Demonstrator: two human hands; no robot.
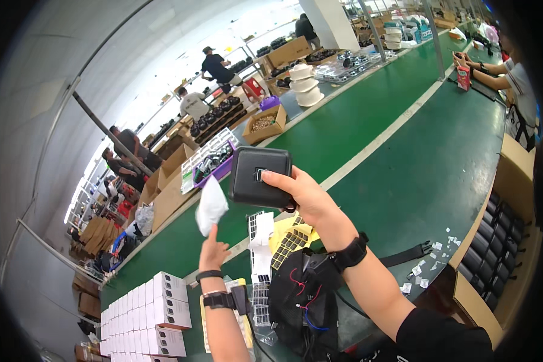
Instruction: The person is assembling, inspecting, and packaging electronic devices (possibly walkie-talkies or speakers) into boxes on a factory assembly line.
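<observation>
My right hand is closed round a black, rounded-square case, with its thumb on the flat face near a small light mark. A dark loop shows at the case's lower corner. To its left, my left hand has its index finger stretched upward and the other fingers loosely bent. A thin white sheet or bag, slightly blurred, stands above that hand, its lower end at the index fingertip. No grip on it can be made out. Below my hands lie sheets of black square stickers with white and yellow backing.
White printed boxes are stacked at lower left. An open carton of black cases stands at right, near scattered clear scraps. A black bag with wires lies in front. Across the green bench are bins; a co-worker sits far right.
</observation>
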